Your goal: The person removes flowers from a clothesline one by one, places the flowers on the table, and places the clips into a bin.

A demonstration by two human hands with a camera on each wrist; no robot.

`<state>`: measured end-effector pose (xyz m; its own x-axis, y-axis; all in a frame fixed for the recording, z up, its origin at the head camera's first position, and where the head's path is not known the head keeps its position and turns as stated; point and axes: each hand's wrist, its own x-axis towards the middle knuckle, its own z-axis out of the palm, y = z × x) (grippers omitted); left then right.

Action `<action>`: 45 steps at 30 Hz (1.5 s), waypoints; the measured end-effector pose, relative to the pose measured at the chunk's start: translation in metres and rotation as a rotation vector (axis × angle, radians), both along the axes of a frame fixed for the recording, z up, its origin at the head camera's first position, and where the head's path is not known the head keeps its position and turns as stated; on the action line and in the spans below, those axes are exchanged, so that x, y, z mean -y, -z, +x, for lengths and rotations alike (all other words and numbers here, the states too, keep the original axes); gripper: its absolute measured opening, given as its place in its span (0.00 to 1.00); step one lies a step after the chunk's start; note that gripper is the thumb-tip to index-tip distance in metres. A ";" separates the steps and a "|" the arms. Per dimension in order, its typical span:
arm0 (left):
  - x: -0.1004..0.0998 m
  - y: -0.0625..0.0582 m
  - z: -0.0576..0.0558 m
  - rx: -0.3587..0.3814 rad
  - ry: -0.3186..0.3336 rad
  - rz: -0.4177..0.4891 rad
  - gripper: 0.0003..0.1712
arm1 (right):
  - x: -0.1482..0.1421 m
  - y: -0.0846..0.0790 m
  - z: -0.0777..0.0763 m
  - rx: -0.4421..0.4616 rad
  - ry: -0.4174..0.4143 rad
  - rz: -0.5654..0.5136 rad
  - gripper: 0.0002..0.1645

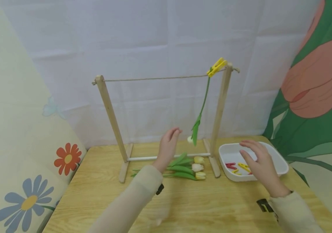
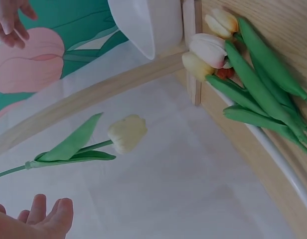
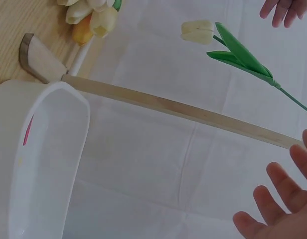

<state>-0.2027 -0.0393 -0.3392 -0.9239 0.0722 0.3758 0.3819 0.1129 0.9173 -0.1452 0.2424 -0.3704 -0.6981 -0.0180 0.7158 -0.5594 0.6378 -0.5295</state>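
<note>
A white artificial tulip (image 2: pixel 127 133) hangs head down from the twine (image 1: pixel 154 78), its stem end clipped by a yellow clothespin (image 1: pixel 216 67) near the right post. My left hand (image 1: pixel 168 145) is beside the hanging tulip, apart from it, fingers loosely bent and holding nothing. Above the white basin (image 1: pixel 282 166) is my right hand (image 1: pixel 259 161), its fingers spread and relaxed, touching nothing. Red clothespins (image 1: pixel 230 166) and yellow clothespins (image 1: pixel 243 167) lie in the basin. Several more tulips (image 1: pixel 197 167), white and yellowish, lie on the table under the left forearm's far side.
The twine runs between two wooden posts (image 1: pixel 112 119) on feet, joined low down by a white rod (image 1: pixel 142 158). The stand is on a wood-grain table (image 1: pixel 195 207). Behind it hangs a white cloth (image 1: pixel 142 113); a flower-painted wall is at the right.
</note>
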 end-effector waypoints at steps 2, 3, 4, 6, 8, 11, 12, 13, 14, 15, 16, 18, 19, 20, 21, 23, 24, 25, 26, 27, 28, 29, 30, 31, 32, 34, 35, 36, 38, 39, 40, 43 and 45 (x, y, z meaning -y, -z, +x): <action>-0.001 -0.002 -0.001 -0.005 0.011 -0.005 0.22 | 0.001 -0.001 0.000 -0.004 -0.004 0.000 0.13; -0.001 -0.004 -0.002 -0.008 0.015 -0.009 0.22 | 0.001 -0.001 -0.001 -0.007 -0.006 -0.001 0.13; -0.002 -0.005 -0.002 -0.011 0.019 -0.013 0.22 | 0.002 -0.002 0.000 -0.007 -0.006 -0.003 0.13; -0.002 -0.009 -0.003 -0.014 0.021 -0.022 0.22 | 0.003 -0.002 -0.001 -0.019 -0.010 -0.006 0.13; -0.003 -0.013 -0.004 -0.019 0.024 -0.031 0.22 | 0.004 -0.003 -0.001 -0.036 -0.018 -0.009 0.12; -0.004 -0.018 -0.007 -0.043 0.018 -0.032 0.22 | 0.006 -0.005 -0.002 -0.060 -0.029 -0.011 0.12; -0.005 -0.019 -0.008 -0.049 0.017 -0.030 0.22 | 0.007 -0.005 -0.002 -0.069 -0.031 -0.010 0.12; -0.007 -0.020 -0.009 -0.051 0.021 -0.027 0.22 | 0.008 -0.006 -0.003 -0.078 -0.032 -0.010 0.12; -0.009 -0.020 -0.009 -0.055 0.026 -0.022 0.22 | 0.008 -0.006 -0.003 -0.086 -0.035 -0.011 0.12; -0.010 -0.021 -0.010 -0.053 0.032 -0.015 0.22 | 0.009 -0.007 -0.004 -0.096 -0.039 -0.012 0.12; -0.013 -0.021 -0.010 -0.049 0.039 -0.005 0.22 | 0.010 -0.008 -0.005 -0.106 -0.044 -0.013 0.13; -0.017 -0.022 -0.011 -0.036 0.056 0.007 0.22 | 0.011 -0.009 -0.006 -0.122 -0.054 -0.016 0.13; -0.019 -0.023 -0.011 -0.031 0.059 0.010 0.23 | 0.012 -0.009 -0.006 -0.128 -0.060 -0.018 0.14; -0.022 -0.024 -0.012 -0.027 0.060 0.011 0.23 | 0.012 -0.010 -0.007 -0.131 -0.064 -0.021 0.14; -0.024 -0.026 -0.012 -0.024 0.059 0.011 0.23 | 0.012 -0.010 -0.007 -0.135 -0.066 -0.023 0.14; -0.028 -0.028 -0.013 -0.025 0.059 0.006 0.23 | 0.013 -0.011 -0.007 -0.139 -0.067 -0.029 0.14; -0.030 -0.029 -0.014 -0.030 0.057 0.003 0.23 | 0.013 -0.012 -0.007 -0.141 -0.067 -0.033 0.15; -0.032 -0.031 -0.014 -0.035 0.055 0.001 0.22 | 0.014 -0.013 -0.007 -0.143 -0.066 -0.035 0.15; -0.033 -0.032 -0.015 -0.038 0.054 0.000 0.22 | 0.014 -0.014 -0.007 -0.146 -0.065 -0.035 0.15; -0.035 -0.033 -0.016 -0.042 0.054 -0.002 0.22 | 0.015 -0.014 -0.007 -0.149 -0.066 -0.034 0.15; -0.036 -0.033 -0.017 -0.041 0.061 -0.003 0.23 | 0.015 -0.015 -0.008 -0.151 -0.067 -0.033 0.16; -0.037 -0.034 -0.017 -0.036 0.069 -0.004 0.23 | 0.016 -0.016 -0.008 -0.153 -0.067 -0.030 0.16; -0.038 -0.035 -0.018 -0.033 0.071 -0.010 0.23 | 0.016 -0.016 -0.008 -0.155 -0.066 -0.029 0.16; -0.039 -0.035 -0.019 -0.027 0.076 -0.016 0.24 | 0.017 -0.017 -0.009 -0.156 -0.068 -0.026 0.16; -0.040 -0.036 -0.020 -0.019 0.083 -0.024 0.25 | 0.017 -0.017 -0.009 -0.156 -0.069 -0.024 0.16; -0.042 -0.037 -0.022 -0.016 0.090 -0.042 0.26 | 0.018 -0.018 -0.010 -0.155 -0.073 -0.022 0.16; -0.044 -0.037 -0.022 -0.011 0.086 -0.052 0.27 | 0.018 -0.019 -0.011 -0.155 -0.076 -0.020 0.16; -0.045 -0.038 -0.023 -0.008 0.080 -0.068 0.28 | 0.019 -0.019 -0.011 -0.154 -0.078 -0.020 0.16; -0.048 -0.041 -0.023 -0.005 0.074 -0.091 0.30 | 0.020 -0.019 -0.011 -0.154 -0.083 -0.017 0.17; -0.050 -0.042 -0.023 -0.008 0.069 -0.104 0.30 | 0.020 -0.019 -0.011 -0.156 -0.085 -0.017 0.17; -0.052 -0.044 -0.023 -0.009 0.068 -0.114 0.31 | 0.020 -0.019 -0.012 -0.157 -0.086 -0.017 0.17; -0.057 -0.050 -0.023 -0.026 0.058 -0.145 0.31 | 0.021 -0.020 -0.012 -0.159 -0.084 -0.021 0.17; -0.061 -0.053 -0.024 -0.039 0.053 -0.168 0.32 | 0.021 -0.019 -0.012 -0.161 -0.083 -0.022 0.17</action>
